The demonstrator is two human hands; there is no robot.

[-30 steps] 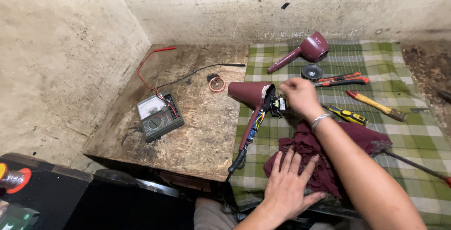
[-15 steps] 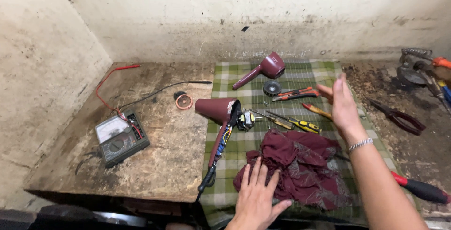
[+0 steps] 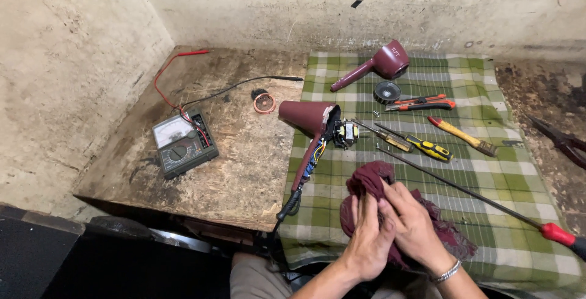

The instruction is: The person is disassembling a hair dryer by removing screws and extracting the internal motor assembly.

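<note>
Left hand (image 3: 368,238): closed on the dark red rag (image 3: 378,204), fingers curled over its near side.
Right hand (image 3: 415,226): also gripping the rag, pressed against the left hand, metal bracelet (image 3: 448,271) on the wrist.
Rag: bunched between both hands, over the near edge of the checked green cloth (image 3: 488,79).
Long red-handled screwdriver (image 3: 488,204): just right of the hands, shaft running diagonally to the cloth's near right corner.
Opened hair dryer (image 3: 314,125): beyond the hands at the cloth's left edge, maroon nozzle shell off the cloth, motor and wires exposed, cord hanging over the near edge of the bench (image 3: 244,171).
Yellow-black screwdriver (image 3: 421,146): mid-cloth, right of the motor.
Yellow-handled tool (image 3: 461,135): further right.
Red-handled pliers (image 3: 421,102): toward the far edge.
Round black part (image 3: 387,91): touching the pliers' tips.
Maroon dryer shell (image 3: 375,67): far edge of the cloth.
Analogue multimeter (image 3: 183,143): left part of the bench, red and black leads trailing to the far side.
Orange ring (image 3: 264,102): bare bench, between meter and cloth.
</note>
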